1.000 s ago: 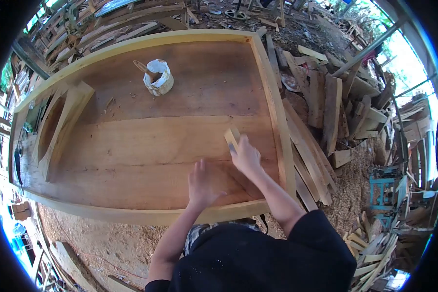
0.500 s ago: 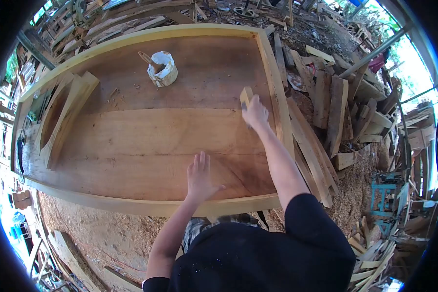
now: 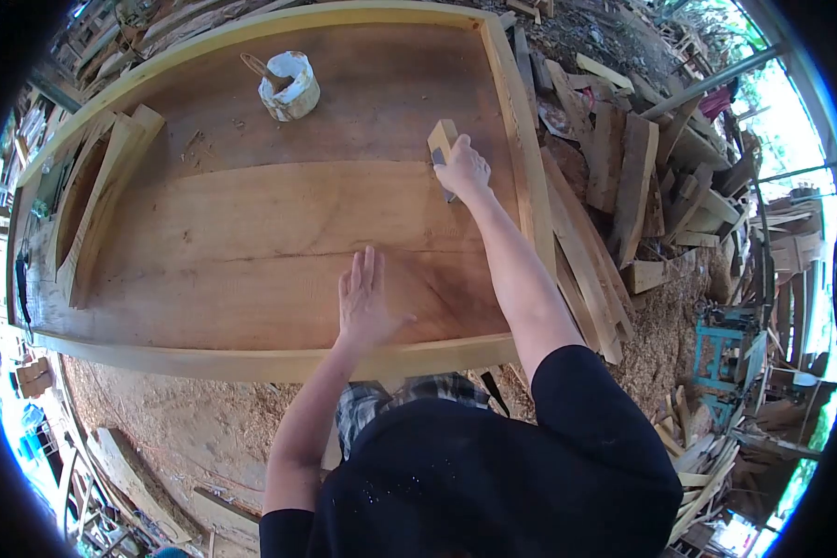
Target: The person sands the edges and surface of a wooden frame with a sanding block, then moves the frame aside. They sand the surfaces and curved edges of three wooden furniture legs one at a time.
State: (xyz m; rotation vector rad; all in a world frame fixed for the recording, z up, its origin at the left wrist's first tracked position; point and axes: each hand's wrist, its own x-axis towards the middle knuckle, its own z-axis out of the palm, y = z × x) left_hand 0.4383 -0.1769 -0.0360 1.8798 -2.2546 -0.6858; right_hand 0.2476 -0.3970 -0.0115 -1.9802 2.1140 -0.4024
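A large wooden panel (image 3: 251, 214) with a raised pale rim lies in front of me. Near its right end, my right hand (image 3: 463, 169) is closed round a wooden block tool (image 3: 444, 138) with a dark part on its side. My left hand (image 3: 365, 302) rests on the panel near the front rim, fingers spread, holding nothing. Toward the far rim stands a white pot (image 3: 293, 93) with a brush (image 3: 260, 70) leaning in it. Curved wooden pieces (image 3: 112, 200) lie at the panel's left end.
Planks and offcuts (image 3: 632, 177) are piled to the right of the panel. A blue-green metal frame (image 3: 714, 358) stands at the lower right. Sawdust covers the ground (image 3: 177, 400), with boards (image 3: 139, 474) lying at the lower left.
The whole view has shifted, so the panel and pot appear higher and further left. My right hand still holds the block at the panel's right end; my left hand stays spread near the front rim.
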